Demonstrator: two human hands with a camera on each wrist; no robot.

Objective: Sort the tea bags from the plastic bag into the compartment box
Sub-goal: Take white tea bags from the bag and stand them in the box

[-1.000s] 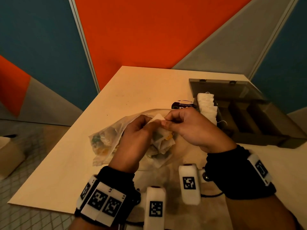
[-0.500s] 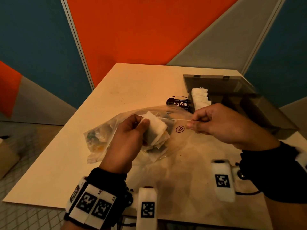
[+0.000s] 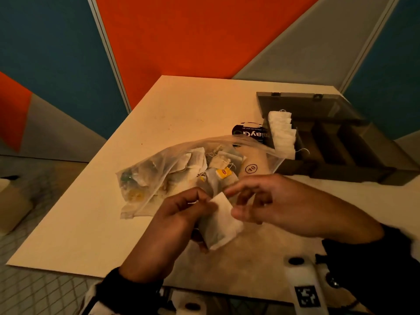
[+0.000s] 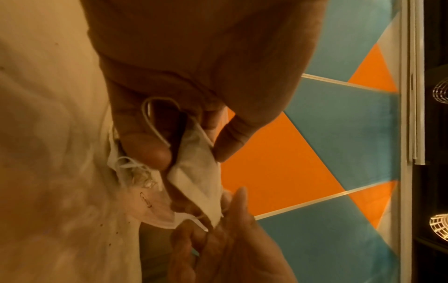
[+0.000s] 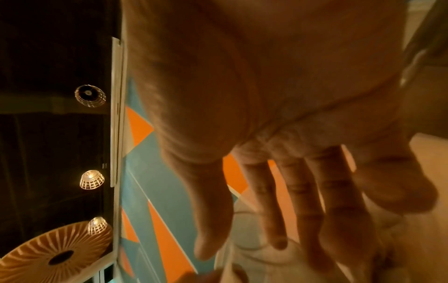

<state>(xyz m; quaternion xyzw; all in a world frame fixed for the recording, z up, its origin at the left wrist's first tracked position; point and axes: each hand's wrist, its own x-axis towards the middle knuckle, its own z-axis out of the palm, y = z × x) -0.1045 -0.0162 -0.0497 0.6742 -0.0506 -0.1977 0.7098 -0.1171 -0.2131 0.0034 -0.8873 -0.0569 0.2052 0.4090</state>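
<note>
Plastic bag (image 3: 172,176) is seen lying on the pale table (image 3: 91,223), left of centre, crumpled and clear, stuffed with mixed tea bags — a yellow tag (image 3: 223,173) is visible near its open mouth, which faces right toward the box. Left hand (image 3: 172,221) is held just in front of the bag, above the table; fingers and thumb are curled around a white tea bag (image 3: 221,221), which is gripped at its upper edge and hangs tilted below the knuckles. In the left wrist view the tea bag (image 4: 196,172) is pinched between thumb and forefinger, with a loop of its white string (image 4: 155,118) caught over the thumb. Right hand (image 3: 279,205) is placed just right of the tea bag, fingers spread and loosely bent, fingertips close to the bag's upper corner — whether anything is pinched cannot be told, the hand being blurred. A dark packet (image 3: 248,133) with white lettering is seen behind the plastic bag. Compartment box (image 3: 341,155) stands at far right, lid open and raised at the back; a row of white tea bags (image 3: 281,130) is packed upright in its leftmost compartment.
</note>
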